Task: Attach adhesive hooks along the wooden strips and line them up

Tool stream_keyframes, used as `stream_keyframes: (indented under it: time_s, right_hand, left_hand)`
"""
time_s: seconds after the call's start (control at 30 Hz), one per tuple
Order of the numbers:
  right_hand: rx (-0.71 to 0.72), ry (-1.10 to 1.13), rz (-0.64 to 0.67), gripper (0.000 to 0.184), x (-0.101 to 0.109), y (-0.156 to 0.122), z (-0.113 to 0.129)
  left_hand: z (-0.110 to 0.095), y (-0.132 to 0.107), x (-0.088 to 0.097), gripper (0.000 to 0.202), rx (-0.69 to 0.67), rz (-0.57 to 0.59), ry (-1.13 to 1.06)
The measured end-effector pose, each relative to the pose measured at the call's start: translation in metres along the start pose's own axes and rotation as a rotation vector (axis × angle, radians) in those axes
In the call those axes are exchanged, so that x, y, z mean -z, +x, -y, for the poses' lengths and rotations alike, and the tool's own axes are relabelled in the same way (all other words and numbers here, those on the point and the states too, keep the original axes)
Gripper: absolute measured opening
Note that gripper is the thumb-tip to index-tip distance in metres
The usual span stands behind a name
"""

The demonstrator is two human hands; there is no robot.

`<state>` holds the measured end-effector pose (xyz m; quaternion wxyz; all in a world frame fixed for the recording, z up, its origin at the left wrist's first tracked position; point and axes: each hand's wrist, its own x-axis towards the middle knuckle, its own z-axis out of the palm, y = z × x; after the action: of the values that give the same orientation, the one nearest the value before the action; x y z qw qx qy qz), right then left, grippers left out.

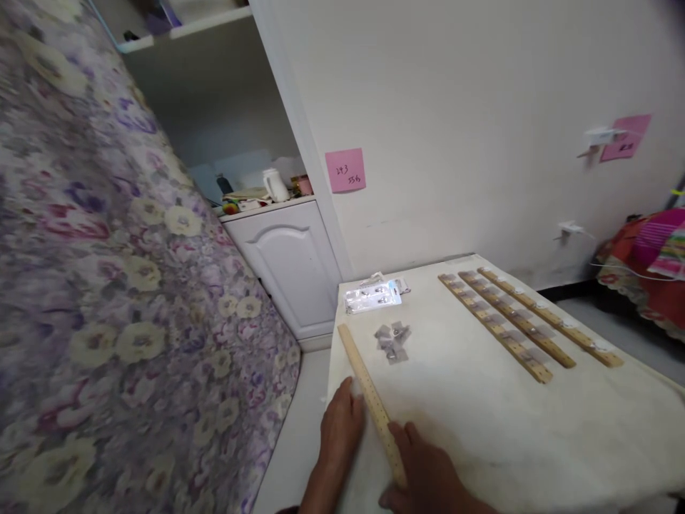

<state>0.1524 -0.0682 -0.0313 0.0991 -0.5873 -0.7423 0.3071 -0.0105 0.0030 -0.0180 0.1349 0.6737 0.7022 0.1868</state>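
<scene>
Far left: floral curtain (123,285), then a recessed shelf (251,208) above a white cabinet door (292,268). On the shelf, a dark bottle (225,185), a white jug (275,185) and a pink cup (305,186); contents of all three not discernible. Left hand (341,421) at the left edge of the table (471,414), fingers together and slightly bent, just beside the long side of a pale dotted wooden strip (369,392); cannot tell whether it grips. Strip runs lengthwise near that table edge, far end at left, near end toward the person. Beyond it, toward the wall, clear plastic packaging (372,296) with a blue tab; several small metallic pieces visible inside. Nearer, a loose cluster of grey translucent pieces (392,343), just right of the strip. Right hand (425,467) closed around the strip's near part, thumb on one side, fingers on the other. A broad stretch of pale tabletop separates cluster and right hand from three wooden strips (541,373) lying side by side, narrow gaps between, small pieces spaced along each. The table's right edge runs diagonally past the rightmost of these.
</scene>
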Motion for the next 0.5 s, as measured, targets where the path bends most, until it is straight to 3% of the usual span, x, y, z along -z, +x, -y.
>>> stream_keyframes:
  time_s: [0.17,0.3,0.37,0.5]
  right_hand:
    - [-0.026,-0.049,-0.024,0.078,-0.008,0.017,0.001]
    - [-0.043,0.003,0.024,0.076,0.001,0.017,-0.006]
    - [-0.041,0.037,0.036,0.075,0.008,0.011,-0.020]
    - [-0.050,0.129,-0.068,0.063,0.020,-0.018,-0.064]
  left_hand:
    - [0.016,0.042,-0.010,0.042,-0.042,0.011,-0.023]
    - [0.025,0.051,-0.013,0.041,-0.010,0.017,-0.046]
    - [0.027,0.050,-0.013,0.042,-0.002,0.025,-0.069]
    - [0.024,0.047,-0.012,0.044,0.022,0.033,-0.117]
